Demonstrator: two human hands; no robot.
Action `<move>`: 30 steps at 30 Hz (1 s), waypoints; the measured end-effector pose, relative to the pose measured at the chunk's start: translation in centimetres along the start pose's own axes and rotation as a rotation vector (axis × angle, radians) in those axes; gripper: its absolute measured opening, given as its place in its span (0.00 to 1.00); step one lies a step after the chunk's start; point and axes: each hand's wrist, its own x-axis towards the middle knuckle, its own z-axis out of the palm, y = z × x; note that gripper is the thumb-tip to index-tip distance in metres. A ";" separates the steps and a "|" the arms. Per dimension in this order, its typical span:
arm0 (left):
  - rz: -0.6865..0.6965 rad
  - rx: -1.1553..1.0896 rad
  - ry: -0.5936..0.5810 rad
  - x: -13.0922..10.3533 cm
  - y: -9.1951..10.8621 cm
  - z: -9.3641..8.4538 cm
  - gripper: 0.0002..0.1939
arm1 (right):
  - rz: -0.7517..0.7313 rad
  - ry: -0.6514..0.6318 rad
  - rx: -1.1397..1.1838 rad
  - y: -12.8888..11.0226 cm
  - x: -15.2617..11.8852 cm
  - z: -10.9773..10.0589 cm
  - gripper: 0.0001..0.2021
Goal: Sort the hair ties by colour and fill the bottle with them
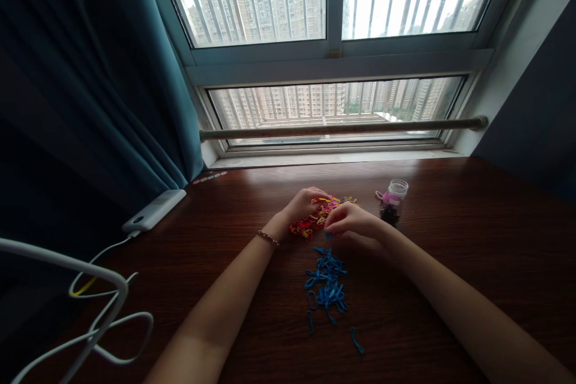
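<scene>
My left hand (306, 204) rests at the pile of red, pink and yellow bands (321, 216), its fingertips over the back of it; what they touch is partly hidden. My right hand (351, 219) is at the right side of that pile, with thumb and fingers pinched on a small blue band (329, 236). Below both hands a heap of blue bands (327, 282) lies on the table. A single blue band (357, 341) lies apart, to the lower right of the heap.
Behind my right hand stands an open clear jar (398, 188) with dark items and something pink. A white power strip (155, 211) lies at the left by the curtain (148, 102). White cables (105, 270) loop at the lower left. A window is ahead.
</scene>
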 end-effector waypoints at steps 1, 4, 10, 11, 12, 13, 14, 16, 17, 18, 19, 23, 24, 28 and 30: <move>0.035 0.038 -0.029 -0.1 -0.3 0.1 0.12 | 0.032 -0.099 -0.008 -0.1 0.0 0.5 0.16; 0.043 0.144 -0.067 -0.6 -1.1 0.0 0.12 | 0.086 -0.251 -0.030 0.1 0.1 1.4 0.18; -0.047 0.228 -0.021 -1.0 -2.1 -0.7 0.08 | -0.141 0.339 -0.233 1.5 0.8 -0.3 0.12; -0.059 0.240 -0.013 -1.0 -2.2 -0.8 0.08 | -0.178 0.512 -0.316 1.8 0.9 -0.9 0.11; -0.070 0.254 -0.007 -1.0 -2.2 -0.9 0.07 | -0.205 0.678 -0.414 2.2 0.9 -1.5 0.10; -0.079 0.270 -0.003 -1.0 -2.3 -1.0 0.07 | -0.220 0.806 -0.511 2.5 0.9 -2.0 0.09; -0.086 0.288 0.000 -1.1 -2.3 -1.1 0.07 | -0.228 0.894 -0.592 2.9 1.0 -2.5 0.09; -0.093 0.322 0.008 -1.2 -2.3 -1.2 0.07 | -0.229 0.943 -0.713 3.8 1.1 -3.3 0.11; -0.094 0.339 0.013 -1.2 -2.3 -1.2 0.07 | -0.226 0.931 -0.757 4.2 1.2 -3.5 0.12; -0.094 0.359 0.019 -1.3 -2.3 -1.2 0.08 | -0.221 0.909 -0.798 4.6 1.3 -3.6 0.13; -0.095 0.385 0.027 -1.4 -2.3 -1.2 0.09 | -0.218 0.887 -0.837 5.0 1.5 -3.7 0.13; -0.117 0.506 0.066 -1.4 -2.1 -1.0 0.12 | -0.238 0.785 -0.958 5.9 1.9 -3.5 0.14; -0.113 0.518 0.076 -1.4 -2.1 -0.9 0.12 | -0.247 0.770 -0.974 5.9 1.9 -3.5 0.13; -0.018 0.483 0.021 -1.2 -1.7 -0.5 0.05 | -0.248 0.774 -0.979 5.7 1.7 -3.3 0.11; 0.014 0.473 -0.021 -1.0 -1.6 -0.2 0.05 | -0.224 0.797 -0.969 5.5 1.5 -3.3 0.11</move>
